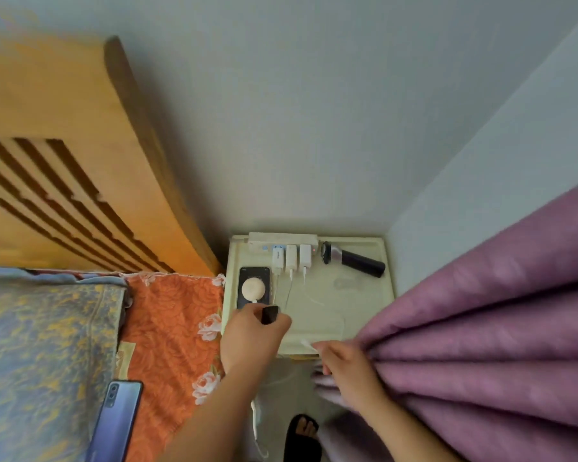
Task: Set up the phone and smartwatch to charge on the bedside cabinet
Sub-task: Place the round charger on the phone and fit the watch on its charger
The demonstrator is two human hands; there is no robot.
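Note:
A dark phone [253, 274] lies on the left side of the cream bedside cabinet [347, 295], with a round white charging puck [253, 288] on top of it. My left hand [251, 338] hovers over the cabinet's front left and grips a small black smartwatch [269, 314]. My right hand [342, 361] is at the cabinet's front edge, pinching the end of a thin white cable [309, 345]. A white power strip [282, 243] at the back holds three white chargers [291, 256], each with a white cable running forward.
A black and silver shaver [352, 259] lies at the cabinet's back right. Purple curtain [481, 328] crowds the right side. The bed with an orange floral sheet [174, 328] is on the left, and a second, blue phone [116, 421] lies on it. The wooden headboard [80, 161] rises behind.

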